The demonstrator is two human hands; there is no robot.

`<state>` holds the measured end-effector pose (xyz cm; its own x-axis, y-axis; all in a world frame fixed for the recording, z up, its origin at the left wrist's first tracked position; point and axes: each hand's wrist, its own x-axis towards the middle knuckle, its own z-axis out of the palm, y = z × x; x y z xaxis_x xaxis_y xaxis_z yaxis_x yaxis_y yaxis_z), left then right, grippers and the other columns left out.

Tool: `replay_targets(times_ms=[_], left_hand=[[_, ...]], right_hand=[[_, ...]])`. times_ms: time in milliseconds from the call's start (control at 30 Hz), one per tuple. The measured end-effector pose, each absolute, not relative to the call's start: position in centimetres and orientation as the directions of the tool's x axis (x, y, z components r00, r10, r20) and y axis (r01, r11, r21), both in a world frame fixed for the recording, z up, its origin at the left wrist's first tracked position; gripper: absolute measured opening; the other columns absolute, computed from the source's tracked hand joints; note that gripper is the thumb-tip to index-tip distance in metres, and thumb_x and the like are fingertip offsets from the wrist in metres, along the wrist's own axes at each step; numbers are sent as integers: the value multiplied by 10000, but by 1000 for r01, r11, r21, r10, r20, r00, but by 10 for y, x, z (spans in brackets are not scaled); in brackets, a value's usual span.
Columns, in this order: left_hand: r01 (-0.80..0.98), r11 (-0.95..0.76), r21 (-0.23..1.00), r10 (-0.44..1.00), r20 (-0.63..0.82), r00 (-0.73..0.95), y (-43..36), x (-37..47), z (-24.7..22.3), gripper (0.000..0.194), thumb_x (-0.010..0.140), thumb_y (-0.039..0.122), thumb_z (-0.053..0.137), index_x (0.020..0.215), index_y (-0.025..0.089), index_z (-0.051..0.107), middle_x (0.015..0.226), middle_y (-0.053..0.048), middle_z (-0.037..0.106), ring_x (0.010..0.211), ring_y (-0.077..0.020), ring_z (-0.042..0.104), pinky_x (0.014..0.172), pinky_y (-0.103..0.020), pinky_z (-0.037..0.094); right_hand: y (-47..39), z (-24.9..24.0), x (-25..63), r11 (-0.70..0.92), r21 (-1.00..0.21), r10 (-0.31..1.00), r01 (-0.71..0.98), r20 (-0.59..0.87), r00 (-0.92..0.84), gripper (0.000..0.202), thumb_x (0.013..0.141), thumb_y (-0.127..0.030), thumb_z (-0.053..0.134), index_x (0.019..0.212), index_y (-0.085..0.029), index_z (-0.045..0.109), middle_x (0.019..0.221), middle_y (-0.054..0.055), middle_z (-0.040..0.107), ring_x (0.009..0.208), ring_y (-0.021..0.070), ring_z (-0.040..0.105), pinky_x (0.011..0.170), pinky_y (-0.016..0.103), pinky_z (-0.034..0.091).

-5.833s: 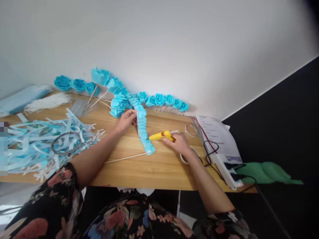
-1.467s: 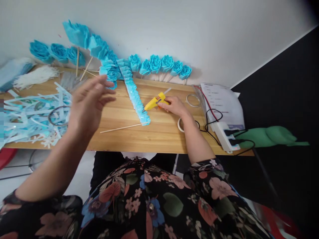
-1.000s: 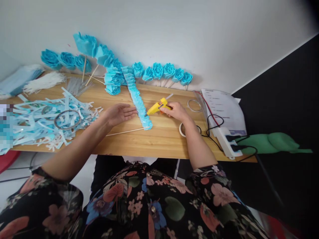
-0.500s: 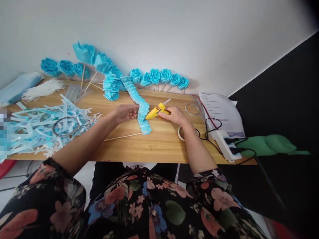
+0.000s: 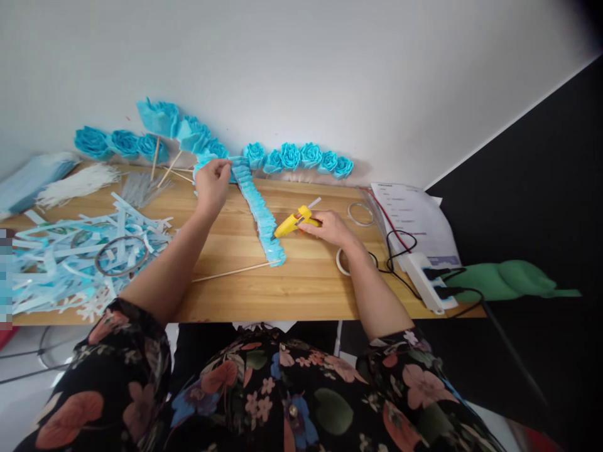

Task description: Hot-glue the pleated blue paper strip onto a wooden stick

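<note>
My right hand [image 5: 330,227] is wrapped round a yellow hot glue gun [image 5: 294,221], whose nozzle is at the right edge of a pleated blue paper strip [image 5: 254,204]. The strip runs slantwise over the tabletop. At its far end my left hand [image 5: 213,185] is closed, thumb and finger pinching the strip's edge. The near end of the strip lies on the tip of a thin wooden stick [image 5: 235,272]. Behind my left hand, blue paper roses [image 5: 193,133] on sticks lean at the wall, partly covered by it.
Cut blue and white strips [image 5: 70,263] are heaped at left, a wire ring [image 5: 121,256] on top. Several finished roses [image 5: 289,157] line the wall. At right are a tape roll [image 5: 343,262], a wire coil [image 5: 360,214], papers [image 5: 414,220] and a power strip [image 5: 428,282] with cables.
My left hand has moved from beside the strip's middle to its far end. The strip lies straighter now. The glue gun stays near the strip's near end, and the view has tilted slightly.
</note>
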<state>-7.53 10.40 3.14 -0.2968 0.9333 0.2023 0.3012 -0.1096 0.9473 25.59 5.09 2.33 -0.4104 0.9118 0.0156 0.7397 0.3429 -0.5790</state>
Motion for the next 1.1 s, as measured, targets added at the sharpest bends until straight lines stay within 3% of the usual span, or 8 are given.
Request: replay_targets(times_ms=[100, 200, 300, 433, 567, 833, 1000, 1100], left_hand=[[504, -123, 855, 894, 316, -318, 112, -76, 37, 204, 907, 239, 643, 1101, 233, 705, 765, -25, 620, 1014, -257, 664, 894, -280, 497], [612, -80, 787, 921, 293, -256, 122, -76, 40, 111, 889, 194, 638, 983, 249, 662, 882, -84, 654, 1204, -320, 625, 1011, -318, 472], [678, -32, 735, 921, 284, -265, 131, -76, 39, 121, 882, 173, 596, 798, 247, 549, 930, -117, 653, 1234, -349, 613, 1072, -360, 447], [685, -29, 728, 924, 282, -260, 136, -77, 35, 90, 839, 194, 582, 778, 246, 541, 985, -131, 669, 1279, -348, 582, 1052, -350, 456], [670, -53, 741, 919, 298, -257, 129, -78, 37, 71, 832, 200, 584, 779, 246, 585, 918, -109, 676, 1167, -325, 602, 1032, -346, 445], [535, -126, 836, 875, 347, -336, 92, -74, 50, 51, 833, 219, 650, 795, 207, 682, 734, -7, 598, 797, -199, 581, 782, -272, 438], [389, -218, 895, 846, 372, -383, 79, -78, 38, 64, 841, 239, 705, 802, 205, 668, 804, 1, 618, 841, -163, 606, 796, -238, 494], [269, -198, 942, 864, 298, -406, 80, -78, 27, 119, 878, 303, 704, 828, 209, 651, 822, -1, 651, 788, -150, 620, 666, -217, 510]], right_hand=[[50, 25, 256, 342, -582, 911, 737, 13, -412, 561, 884, -670, 639, 1085, -194, 861, 703, 21, 680, 644, 160, 515, 622, 286, 293], [49, 26, 256, 347, -594, 907, 726, 15, -421, 571, 890, -669, 636, 1132, -202, 858, 758, 27, 713, 656, 157, 520, 631, 283, 302], [49, 27, 256, 348, -590, 908, 729, 20, -418, 569, 891, -668, 640, 1150, -211, 857, 781, 32, 730, 656, 156, 516, 634, 283, 304], [50, 27, 256, 360, -596, 903, 718, 30, -428, 549, 901, -652, 643, 1169, -221, 855, 778, 36, 740, 662, 162, 529, 643, 284, 316], [50, 27, 257, 364, -592, 903, 719, 37, -428, 551, 898, -658, 643, 1166, -227, 858, 808, 39, 759, 676, 169, 550, 648, 286, 324], [50, 27, 257, 371, -591, 903, 716, 49, -428, 540, 892, -653, 652, 1143, -222, 859, 789, 34, 755, 672, 171, 560, 639, 286, 325], [51, 25, 258, 363, -596, 903, 716, 37, -428, 567, 877, -681, 634, 1082, -205, 862, 755, 32, 726, 663, 169, 548, 631, 291, 314], [51, 25, 260, 373, -609, 902, 700, 63, -427, 558, 858, -679, 645, 1021, -189, 858, 748, 32, 714, 660, 164, 531, 631, 293, 317]])
